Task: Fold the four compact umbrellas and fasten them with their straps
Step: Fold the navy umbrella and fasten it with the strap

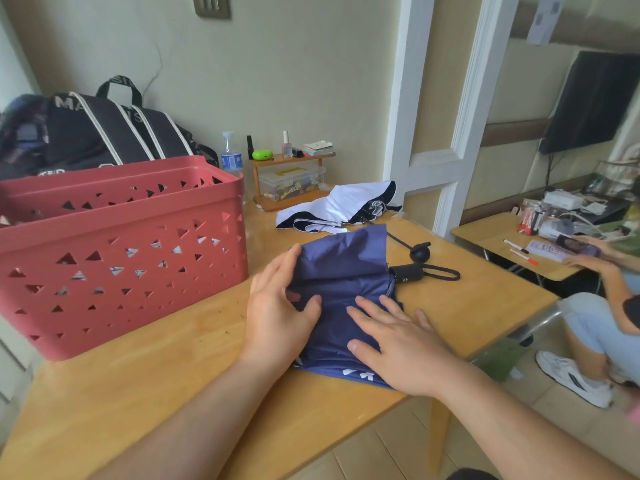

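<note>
Fingers (pixel 372 308) of the right hand (pixel 398 348) lying straight and spread, pressing flat on the near half of the blue umbrella (pixel 346 285); thumb stretched along its near edge. Left hand (pixel 280 306) alongside, on the left of the canopy, fingers lightly curled into the loose cloth and thumb tucked in a fold, pinching it. Umbrella resting on the table (pixel 173 368), near its right edge, canopy slack and rumpled, black handle (pixel 407 273) with its wrist loop pointing right. Thin, soft, probably slippery fabric over stiff ribs: light to lift, apt to spring out of its pleats unless pinned down. Best taken by gathering the panels round the shaft and gripping the bundle near mid-length, strap then wound around; strap itself not visible. Further off, a white umbrella (pixel 332 209) with dark trim lying unfolded, its shaft and round black knob (pixel 419 252) reaching toward the blue one. Left, a red basket (pixel 121 271) on the table, bits of patterned cloth showing through its holes.
</note>
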Motion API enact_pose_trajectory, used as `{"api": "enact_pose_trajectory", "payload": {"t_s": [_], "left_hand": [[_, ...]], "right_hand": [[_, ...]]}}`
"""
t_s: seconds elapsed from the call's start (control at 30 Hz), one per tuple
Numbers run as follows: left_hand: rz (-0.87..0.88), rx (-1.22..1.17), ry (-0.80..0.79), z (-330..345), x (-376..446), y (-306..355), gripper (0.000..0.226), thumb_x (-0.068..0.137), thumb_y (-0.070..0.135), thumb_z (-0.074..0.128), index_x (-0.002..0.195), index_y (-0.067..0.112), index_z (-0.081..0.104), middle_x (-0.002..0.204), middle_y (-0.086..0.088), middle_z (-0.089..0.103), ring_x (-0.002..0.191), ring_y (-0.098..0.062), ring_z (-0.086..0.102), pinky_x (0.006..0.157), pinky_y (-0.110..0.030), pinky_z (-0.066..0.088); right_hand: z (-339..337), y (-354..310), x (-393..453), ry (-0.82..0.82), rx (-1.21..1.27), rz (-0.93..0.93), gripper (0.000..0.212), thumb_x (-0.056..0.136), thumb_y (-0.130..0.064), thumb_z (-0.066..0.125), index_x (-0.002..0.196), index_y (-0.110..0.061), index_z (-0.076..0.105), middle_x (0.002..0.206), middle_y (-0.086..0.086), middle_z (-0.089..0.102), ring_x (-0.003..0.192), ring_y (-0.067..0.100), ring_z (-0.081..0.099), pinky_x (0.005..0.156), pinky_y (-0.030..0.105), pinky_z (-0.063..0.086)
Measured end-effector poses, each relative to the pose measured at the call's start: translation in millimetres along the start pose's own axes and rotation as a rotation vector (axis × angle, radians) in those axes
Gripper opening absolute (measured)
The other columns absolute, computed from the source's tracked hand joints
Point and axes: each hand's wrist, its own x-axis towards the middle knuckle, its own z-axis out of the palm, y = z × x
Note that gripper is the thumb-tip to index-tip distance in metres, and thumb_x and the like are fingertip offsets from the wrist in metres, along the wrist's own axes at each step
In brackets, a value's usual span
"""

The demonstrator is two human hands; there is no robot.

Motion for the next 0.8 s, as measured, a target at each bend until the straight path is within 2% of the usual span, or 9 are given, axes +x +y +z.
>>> {"api": "enact_pose_trajectory", "payload": {"t_s": [0.1, 0.17, 0.23, 0.33, 0.4, 0.47, 0.6, 0.73, 0.8], "left_hand": [[-0.040, -0.150, -0.049, 1, -4, 4, 0.095, 0.080, 0.000, 0.081, 0.158, 0.034, 0.038, 0.142, 0.044, 0.032, 0.134, -0.004, 0.050, 0.085, -0.013, 0.055], [-0.075, -0.146, -0.117, 2, -7, 5, 0.097, 0.080, 0.001, 0.082, 0.159, 0.033, 0.034, 0.146, 0.037, 0.033, 0.138, 0.007, 0.041, 0.084, -0.012, 0.055], [-0.118, -0.114, -0.170, 2, -10, 4, 0.097, 0.080, 0.002, 0.081, 0.159, 0.031, 0.034, 0.149, 0.026, 0.037, 0.139, 0.004, 0.040, 0.089, -0.004, 0.047], [-0.172, -0.090, -0.160, 0, -11, 1, 0.093, 0.081, 0.004, 0.079, 0.159, 0.029, 0.036, 0.149, 0.018, 0.041, 0.139, -0.004, 0.044, 0.104, -0.002, 0.030], [-0.204, -0.110, -0.143, -1, -11, 2, 0.090, 0.081, 0.003, 0.077, 0.158, 0.032, 0.038, 0.149, 0.018, 0.043, 0.139, -0.007, 0.046, 0.115, -0.018, 0.034], [-0.213, -0.136, -0.136, -1, -11, 4, 0.088, 0.083, 0.001, 0.075, 0.157, 0.033, 0.040, 0.152, 0.017, 0.045, 0.140, -0.007, 0.045, 0.120, -0.028, 0.036], [-0.236, -0.213, -0.143, -3, -13, 4, 0.083, 0.085, -0.001, 0.073, 0.155, 0.035, 0.045, 0.150, 0.017, 0.051, 0.137, -0.001, 0.049, 0.119, -0.032, 0.040], [-0.302, -0.318, -0.105, -4, -12, 4, 0.069, 0.088, 0.005, 0.077, 0.144, 0.040, 0.057, 0.128, 0.020, 0.065, 0.120, 0.011, 0.058, 0.109, -0.031, 0.050], [-0.332, -0.372, -0.087, -2, -12, 1, 0.054, 0.089, 0.010, 0.079, 0.132, 0.041, 0.066, 0.116, 0.022, 0.070, 0.113, 0.008, 0.063, 0.105, -0.031, 0.052]], "right_hand": [[-1, -1, -1, -0.006, 0.008, -0.018, 0.060, 0.103, -0.068, 0.020, 0.157, -0.059, -0.004, 0.168, -0.028, -0.012, 0.158, 0.011, -0.016, 0.125, 0.060, -0.004], [-3, -1, -2, -0.031, 0.023, -0.025, 0.061, 0.103, -0.069, 0.022, 0.157, -0.059, -0.003, 0.168, -0.028, -0.013, 0.157, 0.010, -0.018, 0.125, 0.061, -0.006], [-6, 3, -1, -0.052, 0.096, -0.033, 0.061, 0.103, -0.068, 0.028, 0.160, -0.054, 0.010, 0.169, -0.028, -0.008, 0.157, 0.007, -0.015, 0.126, 0.057, -0.006], [-15, 12, 3, 0.124, 0.496, 0.007, 0.043, 0.103, -0.054, 0.053, 0.140, -0.034, 0.063, 0.159, -0.022, 0.042, 0.145, -0.013, 0.028, 0.122, 0.028, 0.025], [-23, 19, 9, 0.402, 0.714, 0.108, 0.025, 0.097, -0.042, 0.068, 0.115, -0.025, 0.076, 0.121, -0.019, 0.072, 0.110, -0.016, 0.059, 0.103, 0.023, 0.049], [-31, 22, 18, 0.580, 0.797, 0.197, 0.024, 0.091, -0.039, 0.076, 0.112, -0.028, 0.072, 0.104, -0.016, 0.073, 0.094, -0.001, 0.068, 0.094, 0.032, 0.056], [-40, 12, 35, 0.549, 0.898, 0.194, 0.015, 0.089, -0.033, 0.081, 0.098, -0.036, 0.070, 0.104, -0.013, 0.069, 0.091, 0.015, 0.068, 0.089, 0.036, 0.057], [-48, -1, 42, 0.598, 1.043, 0.162, 0.006, 0.093, -0.022, 0.077, 0.091, -0.027, 0.074, 0.094, -0.012, 0.071, 0.084, 0.008, 0.064, 0.076, 0.024, 0.050], [-53, -2, 42, 0.611, 1.113, 0.173, 0.008, 0.096, -0.019, 0.072, 0.089, -0.023, 0.071, 0.089, -0.009, 0.069, 0.081, 0.010, 0.060, 0.077, 0.028, 0.048]]}}
